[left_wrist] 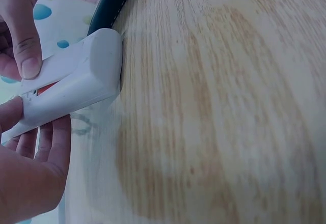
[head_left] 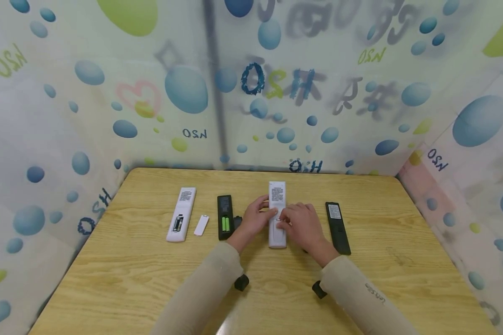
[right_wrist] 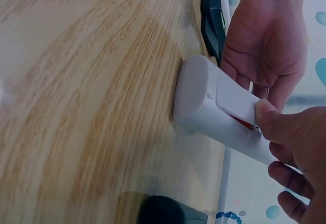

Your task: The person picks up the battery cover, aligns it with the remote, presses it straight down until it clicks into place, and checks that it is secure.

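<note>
Apparently the cover is being worked (on or off, unclear), right grip pinching it, left grip holding the remote beneath, which the next move needs steady.

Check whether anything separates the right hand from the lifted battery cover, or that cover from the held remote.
Nothing separates the right hand from the battery cover: it touches the raised end. Something red shows in the gap between cover and white remote; whether it obstructs, I can't tell.

2 hands, 2 wht remotes, 2 blk remotes, 2 grn batts, 2 wht lids, 1 lying at hands' 9 o'clk.
</note>
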`<state>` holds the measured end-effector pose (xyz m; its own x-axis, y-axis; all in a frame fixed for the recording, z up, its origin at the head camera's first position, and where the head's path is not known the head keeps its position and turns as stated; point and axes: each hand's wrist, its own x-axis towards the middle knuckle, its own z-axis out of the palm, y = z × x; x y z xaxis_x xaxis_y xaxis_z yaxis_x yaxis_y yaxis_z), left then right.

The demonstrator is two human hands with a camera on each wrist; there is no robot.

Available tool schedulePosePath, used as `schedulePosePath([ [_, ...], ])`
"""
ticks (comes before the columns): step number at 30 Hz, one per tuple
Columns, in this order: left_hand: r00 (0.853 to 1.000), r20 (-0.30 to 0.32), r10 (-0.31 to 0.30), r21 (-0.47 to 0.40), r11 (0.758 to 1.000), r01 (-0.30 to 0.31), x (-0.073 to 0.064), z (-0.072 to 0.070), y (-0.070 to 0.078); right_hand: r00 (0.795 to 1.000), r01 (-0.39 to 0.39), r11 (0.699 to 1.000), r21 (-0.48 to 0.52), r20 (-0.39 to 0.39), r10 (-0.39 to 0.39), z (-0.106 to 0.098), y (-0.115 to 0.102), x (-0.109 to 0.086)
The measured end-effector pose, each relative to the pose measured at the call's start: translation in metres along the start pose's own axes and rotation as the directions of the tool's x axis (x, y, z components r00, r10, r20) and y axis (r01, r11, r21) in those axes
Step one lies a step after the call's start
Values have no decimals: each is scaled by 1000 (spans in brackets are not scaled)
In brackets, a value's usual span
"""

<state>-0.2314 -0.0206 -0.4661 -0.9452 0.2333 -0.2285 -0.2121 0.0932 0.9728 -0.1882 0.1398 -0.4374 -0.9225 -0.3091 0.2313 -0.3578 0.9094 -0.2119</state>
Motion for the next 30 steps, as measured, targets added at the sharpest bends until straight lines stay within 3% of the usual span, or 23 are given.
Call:
schedulePosePath([
  [8,1000,17,0,26,1000,0,-22,0,26,1000,-25,1000,-7,0,25,2,2,2],
  [23,1000,28,-2,15,1000,2,-23,0,26,987,-140,989,-45,68,143,0,13,3],
  [30,999,37,5,24,1000,-6,-13,-1,15,981,-138,988,-76,126,147,3,19,1],
])
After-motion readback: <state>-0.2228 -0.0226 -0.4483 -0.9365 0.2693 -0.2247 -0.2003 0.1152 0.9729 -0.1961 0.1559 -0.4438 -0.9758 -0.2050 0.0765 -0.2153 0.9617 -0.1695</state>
